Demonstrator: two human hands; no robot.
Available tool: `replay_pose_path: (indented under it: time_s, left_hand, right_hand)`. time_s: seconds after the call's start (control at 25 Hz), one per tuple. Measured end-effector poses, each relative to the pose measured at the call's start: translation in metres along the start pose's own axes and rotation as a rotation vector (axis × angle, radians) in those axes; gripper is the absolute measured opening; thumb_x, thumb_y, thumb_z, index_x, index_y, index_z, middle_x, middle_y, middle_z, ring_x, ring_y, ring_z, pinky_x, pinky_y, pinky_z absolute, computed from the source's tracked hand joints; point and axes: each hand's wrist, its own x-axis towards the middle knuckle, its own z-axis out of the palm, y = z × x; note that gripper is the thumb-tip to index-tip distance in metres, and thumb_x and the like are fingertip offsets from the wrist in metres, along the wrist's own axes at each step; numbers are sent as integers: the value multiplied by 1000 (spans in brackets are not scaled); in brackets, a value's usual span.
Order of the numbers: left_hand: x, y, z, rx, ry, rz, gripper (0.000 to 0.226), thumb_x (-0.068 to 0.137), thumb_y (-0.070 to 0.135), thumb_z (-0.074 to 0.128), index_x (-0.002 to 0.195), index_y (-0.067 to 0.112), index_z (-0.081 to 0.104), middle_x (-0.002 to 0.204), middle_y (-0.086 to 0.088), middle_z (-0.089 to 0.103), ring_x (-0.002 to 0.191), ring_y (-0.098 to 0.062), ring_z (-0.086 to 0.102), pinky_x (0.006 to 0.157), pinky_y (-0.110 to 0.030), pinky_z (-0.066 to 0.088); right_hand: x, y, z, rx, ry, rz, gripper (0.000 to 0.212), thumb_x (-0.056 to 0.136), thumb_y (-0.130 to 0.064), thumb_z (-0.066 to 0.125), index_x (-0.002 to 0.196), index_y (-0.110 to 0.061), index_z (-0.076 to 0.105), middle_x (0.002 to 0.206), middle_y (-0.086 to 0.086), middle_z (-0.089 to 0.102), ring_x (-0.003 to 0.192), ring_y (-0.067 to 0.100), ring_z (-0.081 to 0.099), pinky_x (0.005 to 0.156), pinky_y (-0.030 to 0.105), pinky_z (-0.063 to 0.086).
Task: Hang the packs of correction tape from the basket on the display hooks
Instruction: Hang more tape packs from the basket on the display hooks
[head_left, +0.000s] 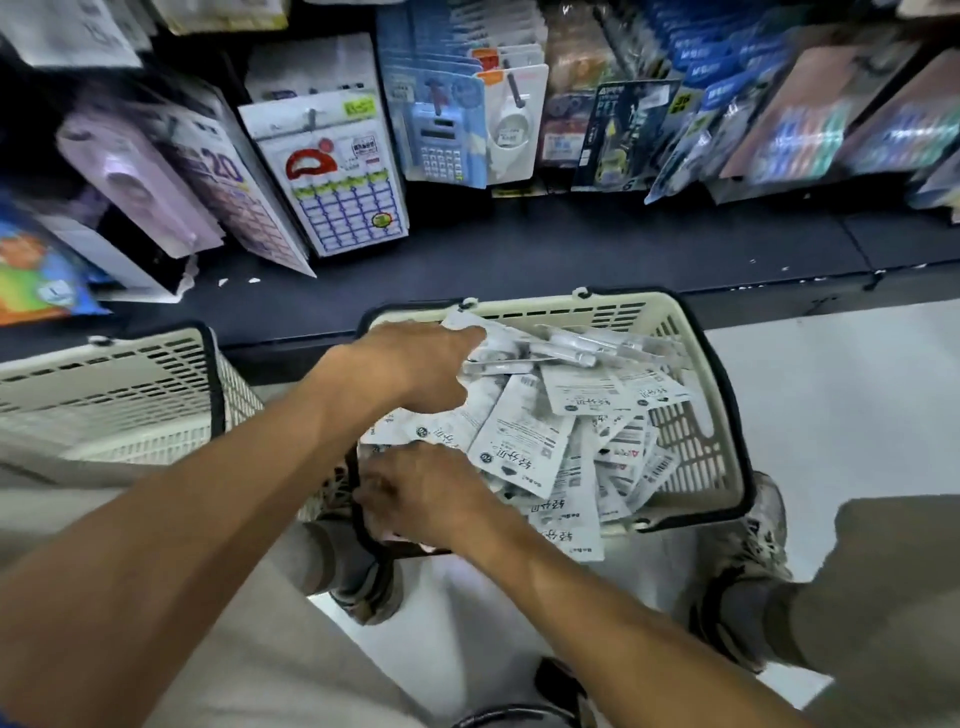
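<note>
A cream basket (691, 441) with a dark rim stands on the floor in front of me, piled with several white packs of correction tape (524, 441). My left hand (415, 369) reaches over the far left of the pile and grips a bundle of packs (545, 348) that sticks out to the right. At the basket's near left corner my right hand (421, 493) lies on the packs with its fingers curled into them. The display hooks (514, 88) carry hanging goods above the dark shelf base.
A second cream basket (130, 374) stands to the left. Carded stationery hangs along the shelf: a blue calculator (441, 140), sticker sheets (343, 202), and blue packs (727, 88) at right. The dark shelf ledge (571, 249) runs behind the baskets. My shoes (753, 545) flank the basket.
</note>
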Motion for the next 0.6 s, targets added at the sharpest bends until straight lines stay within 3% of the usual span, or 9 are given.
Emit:
replay_pose_path:
  time_s: [0.08, 0.16, 0.24, 0.32, 0.4, 0.48, 0.56, 0.6]
  left_hand:
    - [-12, -2, -2, -67, 112, -21, 57, 98, 39, 48, 152, 36, 31, 143, -4, 59, 127, -34, 55, 91, -40, 45]
    - [-24, -6, -2, -107, 177, -37, 54, 99, 45, 47, 151, 40, 32, 143, -2, 59, 129, -34, 54, 99, -44, 44]
    - [-32, -9, 1, -90, 196, -46, 56, 99, 44, 50, 152, 40, 31, 143, -2, 58, 129, -33, 54, 99, -43, 45]
    - [-34, -15, 4, -83, 174, -30, 56, 99, 41, 51, 152, 36, 33, 145, -3, 57, 130, -30, 54, 97, -39, 45]
    - [-33, -19, 9, -104, 97, 6, 58, 98, 41, 51, 153, 33, 32, 145, -4, 57, 130, -29, 54, 98, -39, 47]
    - [-32, -24, 13, -105, 33, 7, 64, 98, 43, 52, 156, 35, 27, 147, -5, 55, 133, -28, 52, 100, -39, 46]
    - [-30, -31, 12, -109, 37, -1, 64, 98, 44, 51, 156, 36, 27, 150, -4, 52, 136, -27, 49, 103, -39, 44]
    - [-29, -34, 11, -114, 65, -5, 62, 98, 44, 51, 155, 36, 29, 151, -4, 52, 136, -27, 49, 103, -39, 43]
  right_hand:
    - [-9, 26, -35, 3, 208, -23, 18, 96, -27, 57, 102, -19, 72, 96, 8, 75, 90, 30, 67, 74, 34, 50]
    - [-22, 74, -79, 51, 502, 176, 15, 96, -21, 60, 103, -20, 73, 95, 3, 77, 85, 23, 68, 76, 33, 53]
    - [-31, 120, -114, -71, 648, 409, 25, 94, -25, 63, 118, -19, 65, 113, 5, 73, 103, 26, 65, 86, 36, 52]
    - [-24, 149, -125, -376, 327, 528, 59, 89, -29, 67, 143, -19, 46, 141, 7, 55, 129, 31, 49, 104, 45, 42]
    - [-20, 166, -117, -539, 91, 614, 71, 90, -24, 63, 153, -18, 32, 150, 9, 46, 136, 34, 44, 109, 50, 37]
    - [-20, 179, -111, -582, 145, 670, 47, 95, -18, 53, 142, -17, 47, 135, 10, 60, 123, 31, 58, 102, 44, 46]
    - [-21, 185, -118, -537, 229, 649, 24, 96, -15, 50, 116, -18, 64, 118, 9, 70, 106, 29, 66, 88, 34, 52]
    - [-20, 182, -125, -550, 215, 612, 15, 96, -15, 50, 100, -19, 64, 113, 9, 72, 99, 29, 66, 82, 32, 50]
